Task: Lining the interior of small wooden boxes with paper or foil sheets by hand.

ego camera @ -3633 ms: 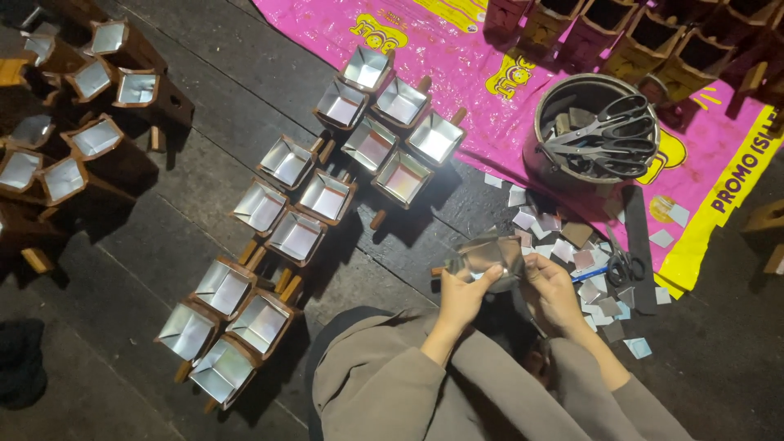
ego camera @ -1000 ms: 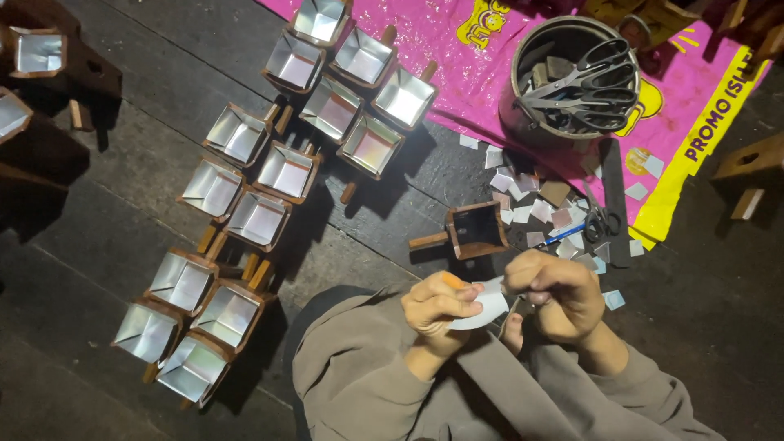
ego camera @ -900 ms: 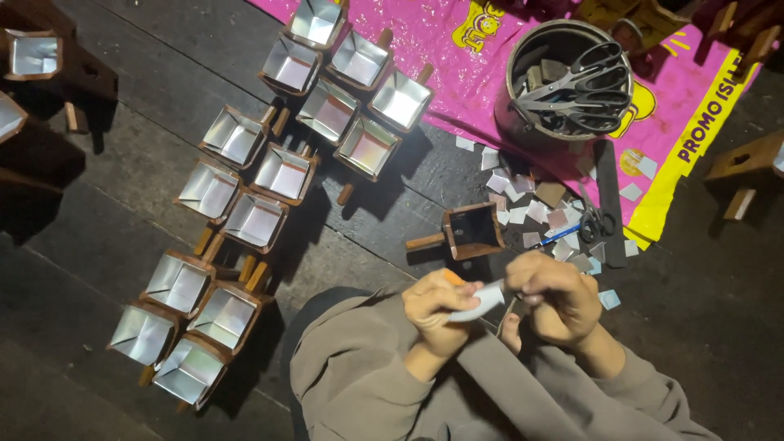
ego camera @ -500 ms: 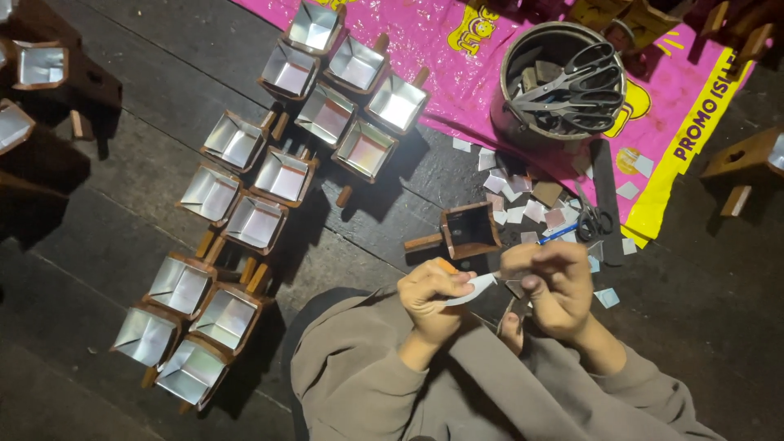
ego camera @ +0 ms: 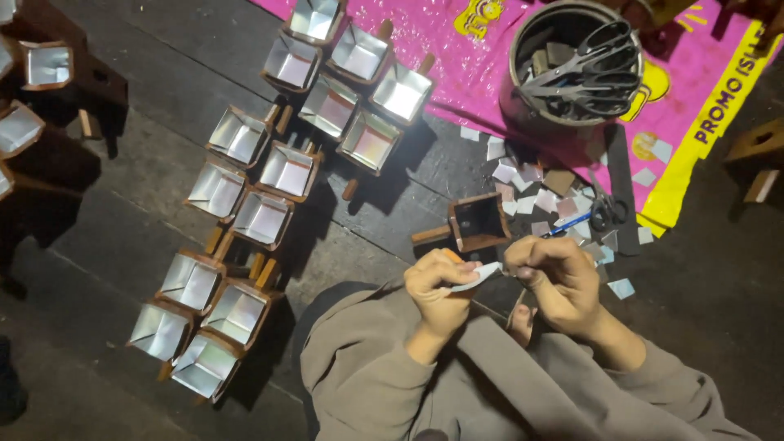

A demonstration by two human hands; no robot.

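Small wooden box set down, both hands now on the paper piece

Our left hand (ego camera: pixel 441 290) and right hand (ego camera: pixel 555 273) each close their grip on a small pale paper piece (ego camera: pixel 478 276), held between them over our lap; earlier they held the small empty brown wooden box with a stick handle (ego camera: pixel 478 222), which now rests on the dark plank floor (ego camera: pixel 147 147) just ahead, unlined, beside rows of foil-lined wooden boxes (ego camera: pixel 261 216).

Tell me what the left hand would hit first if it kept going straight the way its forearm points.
Probably the unlined brown wooden box, lying just beyond the left hand and the pale strip it pinches, though depth is unclear from above.
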